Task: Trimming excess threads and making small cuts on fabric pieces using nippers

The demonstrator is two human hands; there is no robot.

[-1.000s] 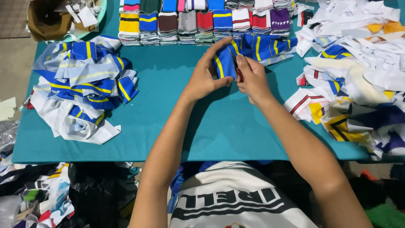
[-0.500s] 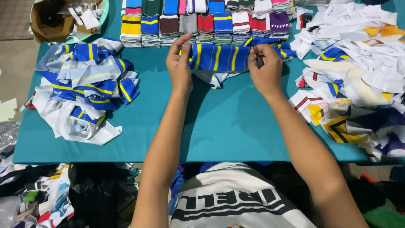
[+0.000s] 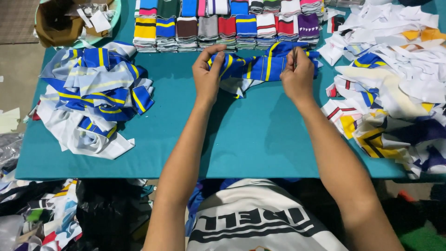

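Observation:
A blue knitted strip with yellow stripes (image 3: 260, 67) is stretched between my two hands above the teal table (image 3: 251, 139). My left hand (image 3: 206, 74) pinches its left end. My right hand (image 3: 297, 76) pinches the right end, fingers closed on the cloth. A white and blue part of the strip hangs down under its left half. The strip lies just in front of a row of folded striped pieces (image 3: 223, 25) in many colours at the table's far edge.
A heap of blue, yellow and white strips (image 3: 93, 97) lies at the left. A large pile of white and mixed scraps (image 3: 395, 79) fills the right side. A tub with a brown bag and paper bits (image 3: 69, 21) stands at the far left corner. Cloth scraps (image 3: 46, 214) cover the floor.
My hands, together on a bunched strip a second ago, have moved apart and pulled it out flat, then shifted slightly closer to the folded row.

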